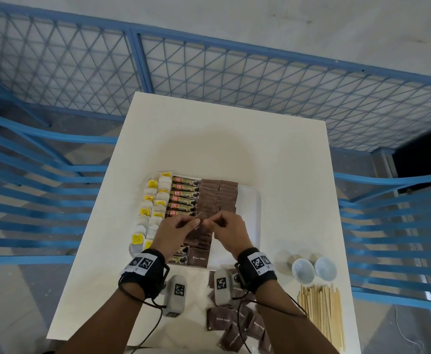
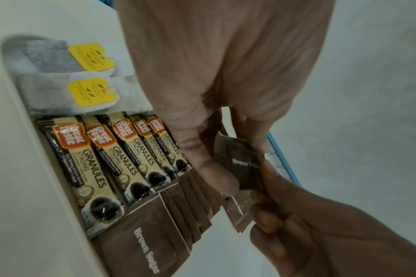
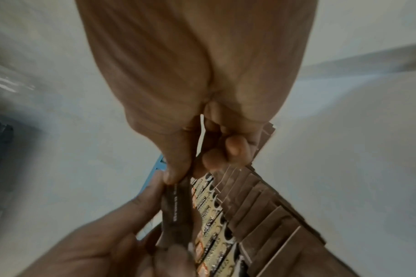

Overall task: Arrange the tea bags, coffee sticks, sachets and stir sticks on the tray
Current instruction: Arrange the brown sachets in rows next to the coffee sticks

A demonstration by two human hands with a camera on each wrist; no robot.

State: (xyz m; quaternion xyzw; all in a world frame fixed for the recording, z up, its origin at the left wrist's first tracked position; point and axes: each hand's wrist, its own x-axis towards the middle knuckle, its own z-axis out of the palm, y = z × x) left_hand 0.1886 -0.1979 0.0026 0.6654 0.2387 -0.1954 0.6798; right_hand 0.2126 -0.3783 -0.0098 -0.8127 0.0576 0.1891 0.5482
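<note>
On a white rectangular surface [image 1: 273, 154], a shallow white plastic tray [image 1: 250, 200] is largely filled: two columns of white paper tea bags with yellow tags [image 1: 155, 200] line its left side, a row of cream-and-black coffee sticks [image 1: 185, 195] lies beside them, and overlapping brown-sugar sachets [image 1: 217, 198] fill the middle, leaving the right strip bare. Judged unfinished: a loose heap of brown sachets [image 1: 237, 325] and a bundle of pale wooden stir sticks [image 1: 321, 312] sit off the tray at the near edge, by two small white bowls [image 1: 313, 269]. Above the tray, the left hand [image 1: 176, 231] and right hand [image 1: 231, 232] together pinch a few flat brown paper sachets [image 2: 246, 168] printed "Brown Sugar".
</note>
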